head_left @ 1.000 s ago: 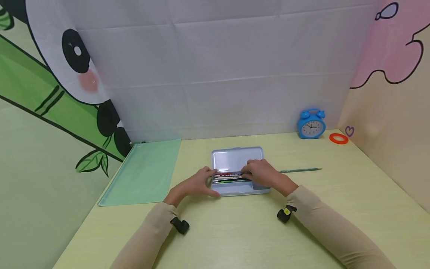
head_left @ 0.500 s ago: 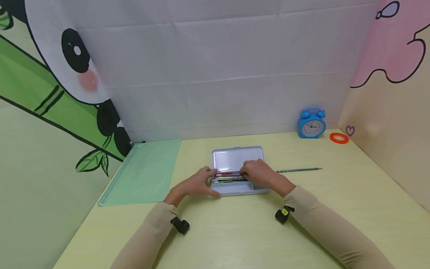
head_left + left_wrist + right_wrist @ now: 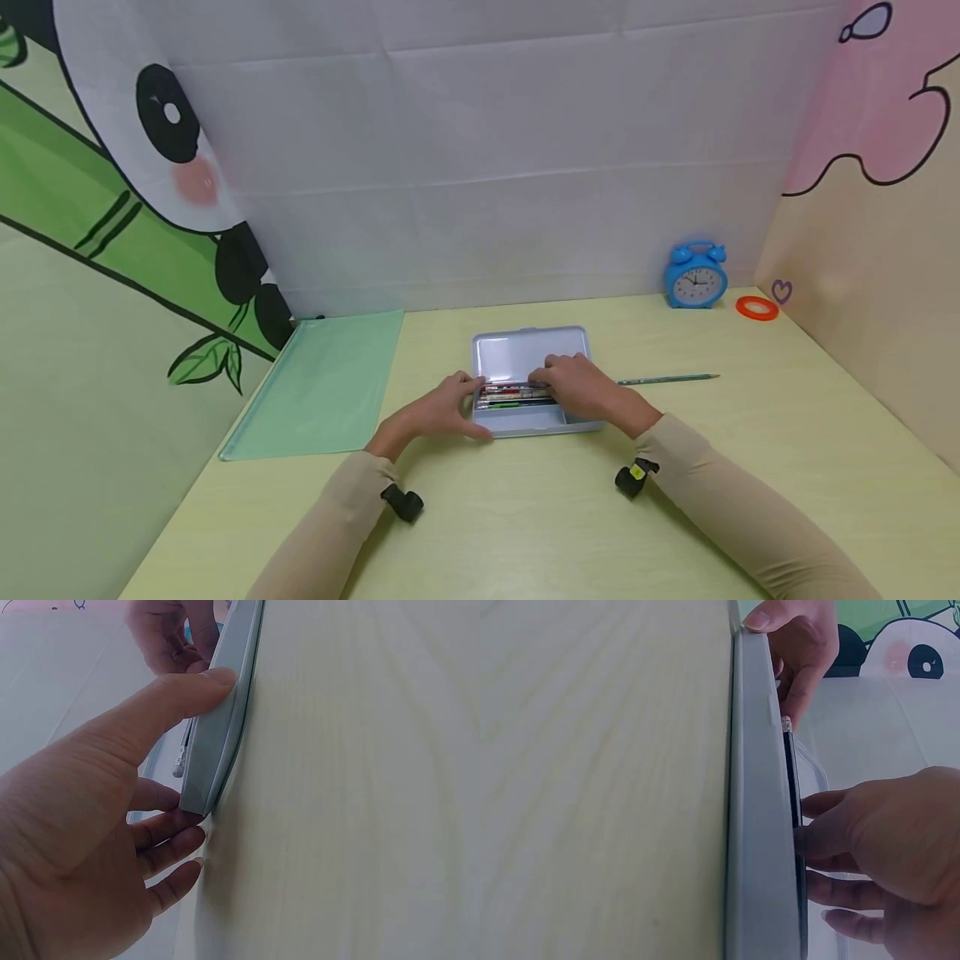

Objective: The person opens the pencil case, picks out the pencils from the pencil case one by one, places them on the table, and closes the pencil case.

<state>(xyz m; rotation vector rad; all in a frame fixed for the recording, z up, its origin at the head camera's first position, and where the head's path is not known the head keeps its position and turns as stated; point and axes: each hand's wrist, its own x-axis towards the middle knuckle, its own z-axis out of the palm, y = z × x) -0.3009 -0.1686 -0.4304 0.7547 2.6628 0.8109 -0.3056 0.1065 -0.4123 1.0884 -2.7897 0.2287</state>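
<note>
An open, pale metal pencil case (image 3: 513, 431) lies on the table, its lid (image 3: 510, 354) tipped back. Several pencils (image 3: 502, 398) lie lengthwise inside it. My left hand (image 3: 442, 408) grips the case's left end, thumb (image 3: 214, 681) on the front wall and fingers around the corner. Over the middle of the case, my right hand (image 3: 581, 386) reaches in. Its thumb lies in front of a dark pencil (image 3: 792, 769) with an eraser end, other fingers behind; it seems to pinch there, though the fingertips are partly hidden. A green patterned pencil (image 3: 671, 379) lies outside, right of the case.
A translucent green folder-like sheet (image 3: 322, 387) lies on the left of the table. At the back right stand a blue alarm clock (image 3: 696, 279) and an orange-red ring (image 3: 757, 308). Printed cloth walls surround the table's back and sides.
My right hand has shifted slightly left over the pencils, its fingertips now further along the case. The left hand and the case stay put.
</note>
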